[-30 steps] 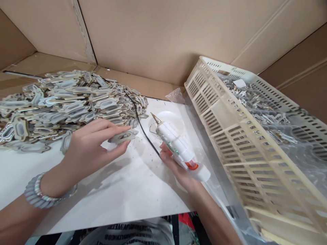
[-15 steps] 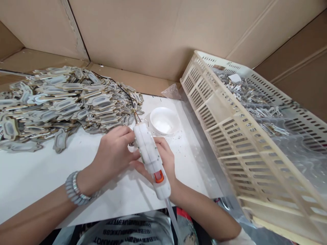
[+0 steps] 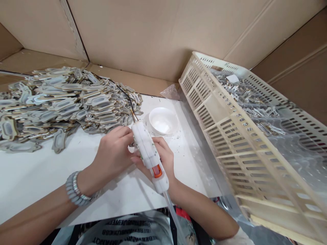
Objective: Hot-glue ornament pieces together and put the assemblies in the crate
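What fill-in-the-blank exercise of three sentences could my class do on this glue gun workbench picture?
1. The right hand grips a white glue gun whose switch is coloured ____.
2. The left hand wears a beaded bracelet on its ____.
3. Beyond the gun's nozzle, a small white ____ stands on the white tabletop, between the pile of flat ornaments and the cream plastic crate.

Missing words: orange; wrist; bowl

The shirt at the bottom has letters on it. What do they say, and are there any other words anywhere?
Shirt: black block letters in rows, upside down and blurred, so I cannot read them.
Glue gun in the right hand: no words show.
Basket, bowl, cardboard: none.
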Tool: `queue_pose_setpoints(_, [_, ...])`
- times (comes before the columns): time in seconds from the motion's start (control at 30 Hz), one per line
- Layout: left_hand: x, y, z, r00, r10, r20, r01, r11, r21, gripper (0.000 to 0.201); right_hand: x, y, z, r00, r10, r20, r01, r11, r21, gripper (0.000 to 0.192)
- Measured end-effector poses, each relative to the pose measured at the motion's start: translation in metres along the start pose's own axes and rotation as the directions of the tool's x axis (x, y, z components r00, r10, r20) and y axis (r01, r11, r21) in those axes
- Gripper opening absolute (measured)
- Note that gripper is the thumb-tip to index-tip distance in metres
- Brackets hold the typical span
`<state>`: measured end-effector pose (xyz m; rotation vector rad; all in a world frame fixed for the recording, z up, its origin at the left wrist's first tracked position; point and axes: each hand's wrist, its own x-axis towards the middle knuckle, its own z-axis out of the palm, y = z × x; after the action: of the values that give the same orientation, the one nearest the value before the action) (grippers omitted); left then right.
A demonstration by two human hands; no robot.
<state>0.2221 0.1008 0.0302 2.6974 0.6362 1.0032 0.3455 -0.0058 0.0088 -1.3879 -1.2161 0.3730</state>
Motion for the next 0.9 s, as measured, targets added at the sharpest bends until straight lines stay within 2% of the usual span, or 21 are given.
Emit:
queue_pose_setpoints(0.4, [-0.0008, 0.0023, 0.0025, 1.000, 0.019, -0.020, -0.019, 1.000, -0.005, 0.009, 0.0014, -0.0010, -0.0018, 1.000, 0.024, 0.011, -0.024, 1.000, 0.002, 0.017])
queue_pose_setpoints(0.63, [0.0029, 0.0053, -0.0019, 0.998, 0.036, -0.051, -0.036, 0.999, 0.016, 0.017, -0.0003, 0.0022, -0.0021, 0.998, 0.037, -0.045, -0.037, 0.999, 0.005, 0.009])
queue_pose_setpoints(0.9, [0.0031, 0.0069, -0.0035, 0.997, 0.042, -0.071, -0.044, 0.999, -0.022, 0.013, 0.0069, -0.0076, -0.0097, 0.972, 0.228, -0.055, -0.222, 0.970, 0.099, 0.015])
